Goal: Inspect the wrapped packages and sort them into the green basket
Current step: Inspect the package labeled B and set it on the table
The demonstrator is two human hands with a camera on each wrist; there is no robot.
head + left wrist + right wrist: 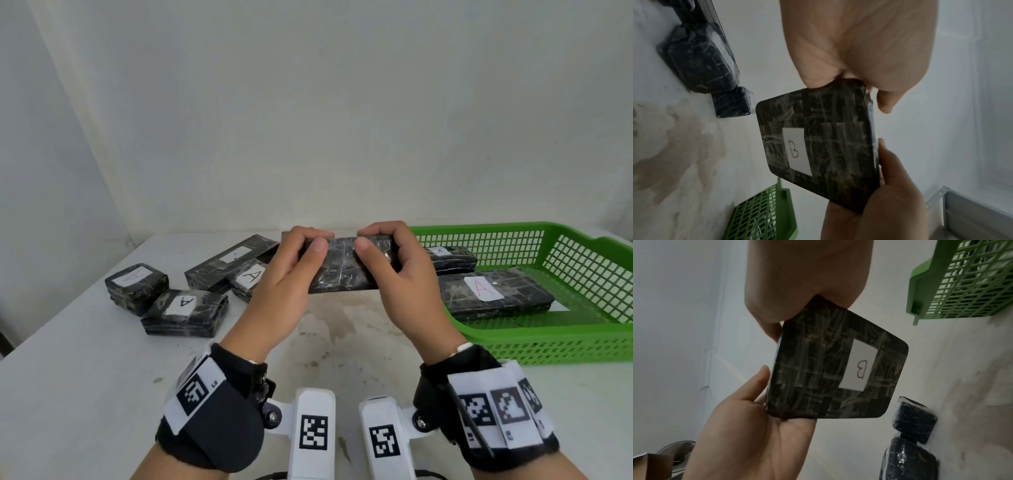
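Package (pixel 342 270) held up over the table (pixel 85 342), long axis running 9 to 3 o'clock, its "B" label (pixel 797 150) facing down and away. Left hand (pixel 284 274) pinches the 9 o'clock end, right hand (pixel 397 270) the 3 o'clock end, fingers curled round it. Loose packages (pixel 181 311) at 10 o'clock, green basket (pixel 548 339) at 3.

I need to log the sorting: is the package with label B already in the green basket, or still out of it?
Out. Both hands, left and right, hold the B package in the air beside the green basket.
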